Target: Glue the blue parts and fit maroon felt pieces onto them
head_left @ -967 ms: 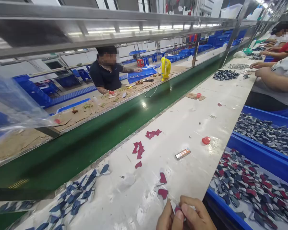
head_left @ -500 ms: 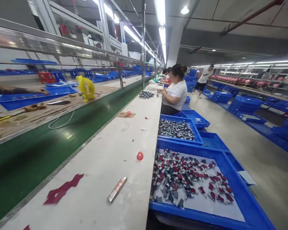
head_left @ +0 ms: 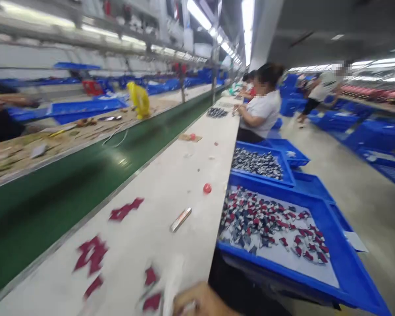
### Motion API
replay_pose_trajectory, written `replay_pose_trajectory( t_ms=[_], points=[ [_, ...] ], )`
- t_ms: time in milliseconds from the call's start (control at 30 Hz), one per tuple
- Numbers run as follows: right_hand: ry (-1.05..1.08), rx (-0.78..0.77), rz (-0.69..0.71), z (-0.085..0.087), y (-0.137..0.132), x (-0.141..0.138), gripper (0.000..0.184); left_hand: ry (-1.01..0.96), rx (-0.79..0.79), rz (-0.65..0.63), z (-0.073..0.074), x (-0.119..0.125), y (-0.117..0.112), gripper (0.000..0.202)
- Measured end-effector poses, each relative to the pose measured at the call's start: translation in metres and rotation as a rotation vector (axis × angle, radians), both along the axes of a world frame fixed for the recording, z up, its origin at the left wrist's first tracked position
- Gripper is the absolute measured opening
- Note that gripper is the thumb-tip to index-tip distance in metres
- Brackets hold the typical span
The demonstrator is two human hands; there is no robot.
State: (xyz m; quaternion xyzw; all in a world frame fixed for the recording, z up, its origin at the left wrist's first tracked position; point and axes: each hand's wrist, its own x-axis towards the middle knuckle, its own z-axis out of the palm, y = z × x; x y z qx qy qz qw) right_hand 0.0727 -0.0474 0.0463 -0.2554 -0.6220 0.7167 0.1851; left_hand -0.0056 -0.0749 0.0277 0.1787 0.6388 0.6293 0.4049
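Observation:
My right hand [head_left: 202, 300] shows at the bottom edge, over the near end of the white bench [head_left: 158, 237]. Its fingers look curled against a pale, elongated thing [head_left: 173, 281], too blurred to name. Just left of it lie two small dark red cut pieces with grey parts [head_left: 151, 276]. Further left are more dark red pieces [head_left: 92, 254], and beyond them a joined dark red strip [head_left: 127, 209]. A shiny, narrow metallic bar [head_left: 181, 219] rests ahead of the hand, with a small red cap-like thing [head_left: 207, 188] past it. My left hand is out of view.
At the right stands a blue tray [head_left: 342, 263] of red, grey and white pieces, with another blue tray [head_left: 288, 173] behind. A green belt [head_left: 95, 188] runs along the left. A co-worker [head_left: 266, 105] sits further up the bench; others are at left and right.
The view has swung left and down, so more of the near bench and its dark red pieces shows. My right hand has come in at the bottom. The person in the aisle now leans over.

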Motion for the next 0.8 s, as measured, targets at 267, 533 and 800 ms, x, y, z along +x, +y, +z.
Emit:
replay_pose_trajectory(
  t_ms=[267, 533, 800],
  points=[
    [0.087, -0.344, 0.11, 0.013, 0.001, 0.015, 0.027, -0.21, -0.041, -0.005, 0.04, 0.019, -0.086, 0.048],
    [0.141, -0.295, 0.088, 0.008, -0.004, 0.02, 0.027, -0.151, -0.048, 0.037, 0.037, 0.022, -0.082, 0.049],
    [0.126, -0.004, 0.041, 0.007, 0.003, 0.033, 0.044, -0.211, -0.087, -0.052, 0.039, 0.038, -0.084, 0.06]
  ],
)
